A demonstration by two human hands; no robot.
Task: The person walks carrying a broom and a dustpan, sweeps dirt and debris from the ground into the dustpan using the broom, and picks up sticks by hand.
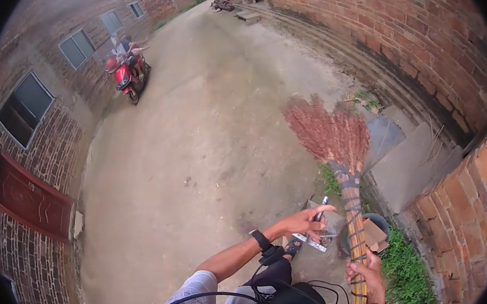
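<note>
My right hand [368, 270] is wrapped round the lower handle of a twig broom [355, 221]. Dark bands bind the handle, and the reddish-brown bristles fan out up and away from me. In my left hand [306, 223] is a short dark stick with a pale end [321, 209], gripped between thumb and fingers. Just beyond and below that hand lies a greyish flat pan-like thing with a white edge [312, 243]; whether the stick joins it I cannot tell. Both wrists carry black straps.
A bucket [345, 242] holding cardboard [374, 234] stands behind the broom handle. Grass [412, 285] grows along the brick wall [473, 203] at right, near a concrete slab [412, 162]. A person on a red scooter [125, 76] is at upper left. Black cables hang across my lap.
</note>
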